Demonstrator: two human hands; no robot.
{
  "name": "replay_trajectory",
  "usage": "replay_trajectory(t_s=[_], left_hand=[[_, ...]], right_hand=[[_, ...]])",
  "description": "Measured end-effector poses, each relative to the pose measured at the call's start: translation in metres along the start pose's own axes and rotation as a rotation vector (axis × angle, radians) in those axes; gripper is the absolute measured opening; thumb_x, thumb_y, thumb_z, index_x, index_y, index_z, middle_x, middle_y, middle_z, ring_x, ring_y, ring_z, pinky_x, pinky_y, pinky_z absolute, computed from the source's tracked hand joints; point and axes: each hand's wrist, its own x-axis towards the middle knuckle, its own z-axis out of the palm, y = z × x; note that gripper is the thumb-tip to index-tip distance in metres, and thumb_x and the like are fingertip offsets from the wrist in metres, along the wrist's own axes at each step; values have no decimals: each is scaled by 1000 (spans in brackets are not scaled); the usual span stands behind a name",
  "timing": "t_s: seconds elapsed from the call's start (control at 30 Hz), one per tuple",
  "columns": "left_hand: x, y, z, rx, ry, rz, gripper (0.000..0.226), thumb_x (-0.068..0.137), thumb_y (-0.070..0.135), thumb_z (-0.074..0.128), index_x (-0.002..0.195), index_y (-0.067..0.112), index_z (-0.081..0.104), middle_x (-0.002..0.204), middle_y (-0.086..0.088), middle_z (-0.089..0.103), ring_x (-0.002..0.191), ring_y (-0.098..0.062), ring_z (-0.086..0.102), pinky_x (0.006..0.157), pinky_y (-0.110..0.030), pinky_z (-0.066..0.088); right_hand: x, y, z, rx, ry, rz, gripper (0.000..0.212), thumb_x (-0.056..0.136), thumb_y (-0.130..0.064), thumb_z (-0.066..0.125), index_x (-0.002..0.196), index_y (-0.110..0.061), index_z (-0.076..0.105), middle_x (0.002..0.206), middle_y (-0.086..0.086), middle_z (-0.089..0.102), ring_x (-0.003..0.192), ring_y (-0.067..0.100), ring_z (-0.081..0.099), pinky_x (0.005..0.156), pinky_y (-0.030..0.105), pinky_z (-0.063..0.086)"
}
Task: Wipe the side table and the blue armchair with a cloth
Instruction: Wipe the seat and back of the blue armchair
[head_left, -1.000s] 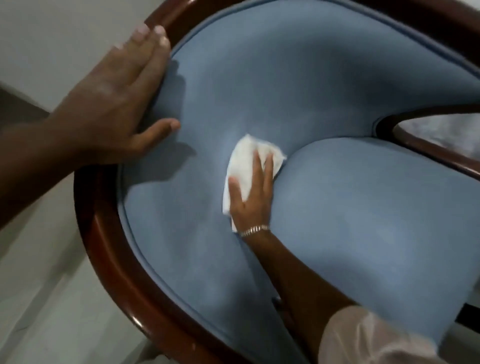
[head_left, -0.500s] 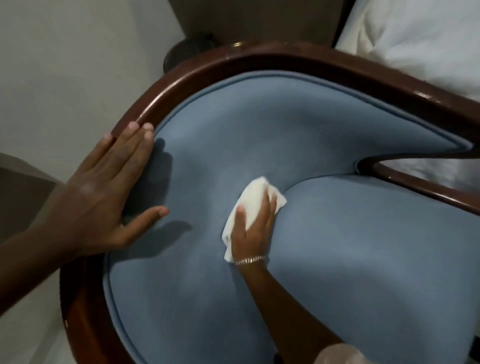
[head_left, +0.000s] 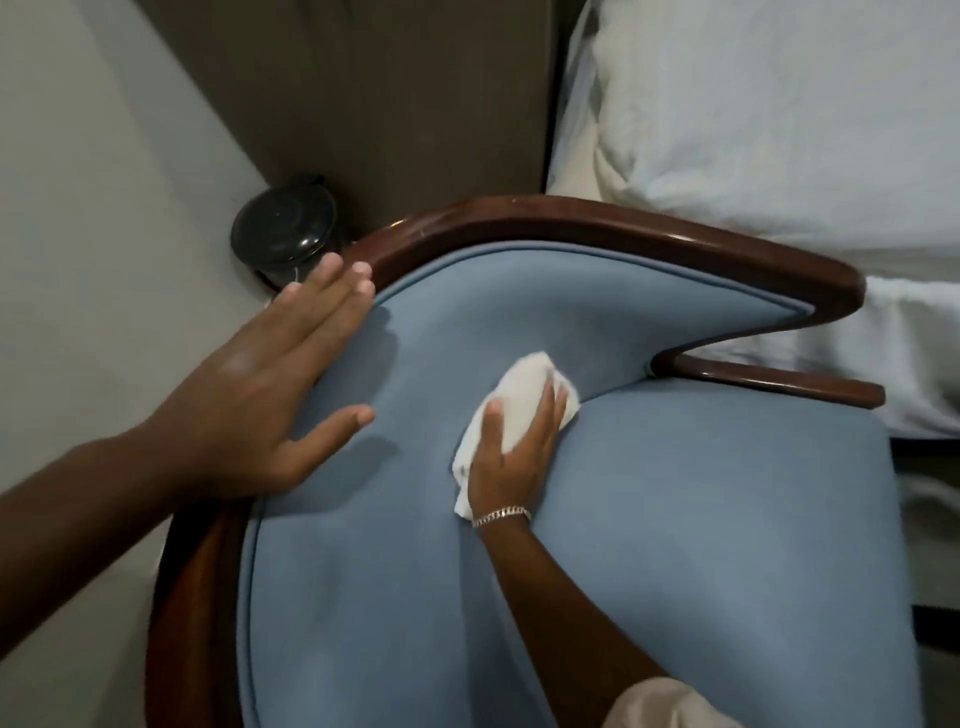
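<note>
The blue armchair (head_left: 675, 519) fills the lower middle of the view, its padded back curving inside a dark glossy wooden frame (head_left: 597, 221). My right hand (head_left: 511, 457) presses a folded white cloth (head_left: 524, 395) against the crease where the back meets the seat cushion. My left hand (head_left: 265, 400) lies flat, fingers spread, on the left side of the backrest and its wooden rim. The side table is not in view.
A small black lidded bin (head_left: 285, 228) stands on the floor just behind the chair's left rim, beside a dark brown panel (head_left: 363, 93). A bed with white bedding (head_left: 779, 114) runs along the right, close to the chair's armrest (head_left: 769, 382).
The view has tilted up and back, bringing the bin and bed into sight. My right hand has kept the cloth in the crease, shifting slightly right. My left hand stays on the backrest.
</note>
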Motion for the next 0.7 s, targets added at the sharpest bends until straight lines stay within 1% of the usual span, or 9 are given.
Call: replay_trajectory(t_s=[0.07,0.13,0.3,0.37,0.43,0.47,0.5,0.63,0.7], left_hand=[[14,-1,4,37,-49,99,87,93,52,51,157,-1,25,168,-15,24,159,-30,17,125,-54,27],[19,0,7,66,-63,162,88,92,53,53,157,1,26,169,-14,25,158,-28,19,124,-53,28],[21,-4,10,65,-48,224,87,92,55,52,158,3,27,169,-12,27,157,-29,24,125,-51,27],[21,-5,13,66,-54,232,87,93,58,50,159,6,26,169,-10,26,157,-29,24,127,-49,24],[19,-7,16,50,-43,226,88,92,59,50,160,8,25,170,-8,25,157,-29,24,128,-46,22],[19,-8,17,34,-33,219,88,92,58,52,160,9,25,170,-7,26,157,-29,24,128,-46,21],[20,-9,18,12,-20,215,88,91,57,54,159,9,26,169,-7,26,157,-29,24,128,-46,22],[19,-5,15,-49,36,164,82,92,47,57,156,3,33,166,-10,33,156,-28,27,128,-42,25],[18,4,8,-87,50,96,75,92,40,57,152,0,40,162,-13,39,155,-28,30,127,-38,26]], right_hand=[[-20,18,-19,-33,-123,28,63,96,-39,56,151,-33,24,165,-3,23,154,15,18,125,35,18],[-40,23,-31,-114,-229,-76,67,96,-52,48,155,-30,23,166,-7,21,154,9,14,126,37,18],[-48,-21,3,-42,-162,-213,66,94,-61,47,153,-38,27,166,-12,19,153,6,16,122,19,13],[-15,-27,13,58,43,-35,64,94,-50,55,152,-32,33,165,-6,26,152,8,21,122,20,16],[25,-20,10,205,275,301,56,95,-30,62,147,-19,43,155,6,43,145,21,37,121,36,30],[35,-13,5,225,310,401,52,95,-25,61,144,-17,46,149,7,48,139,25,44,116,41,36],[36,-7,-1,189,272,445,51,95,-27,59,143,-20,45,147,6,49,136,25,47,112,42,40],[-20,-1,-23,-86,-133,414,60,95,-41,55,150,-35,31,152,-6,41,138,17,44,114,37,38],[-51,-15,-40,-63,-245,404,53,94,-35,57,145,-36,41,139,-9,49,128,13,52,107,30,46]])
